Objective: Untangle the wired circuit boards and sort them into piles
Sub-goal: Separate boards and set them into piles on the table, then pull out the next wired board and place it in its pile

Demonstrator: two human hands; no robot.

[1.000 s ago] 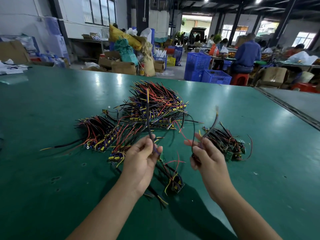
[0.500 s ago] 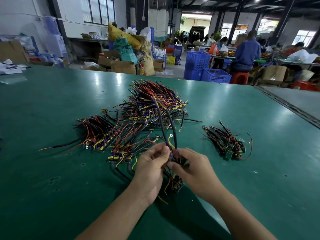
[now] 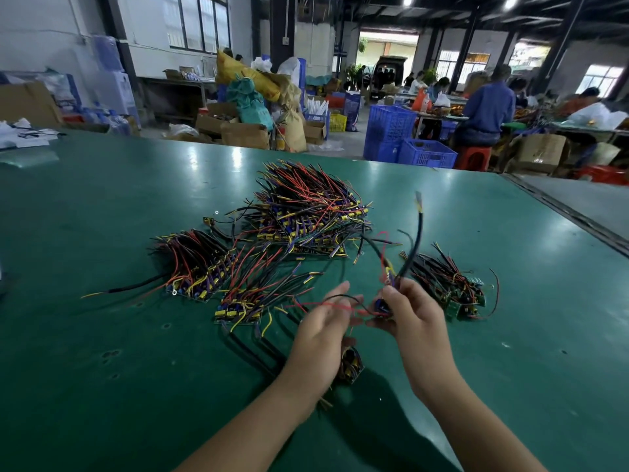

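Note:
My right hand (image 3: 413,321) grips a small wired circuit board (image 3: 383,306) above the green table (image 3: 102,369); its thick black wire (image 3: 417,240) sticks up and thin red wires trail left. My left hand (image 3: 323,328) is beside it with fingers straight, thin red and black wires crossing its fingertips. Another board (image 3: 350,364) lies on the table under my left hand. A big tangled pile (image 3: 306,209) sits in the middle, a smaller pile (image 3: 194,264) to the left, a loose bunch (image 3: 252,294) in front, and a separate pile (image 3: 449,284) at the right.
A seam and a second table surface (image 3: 578,206) run along the right. White papers (image 3: 23,137) lie at the far left corner. Beyond the table stand blue crates (image 3: 408,141), cardboard boxes and sacks, with seated people working.
My hands were together over one board; my right hand has lifted a board up and to the right, and my left hand has let go and spread its fingers.

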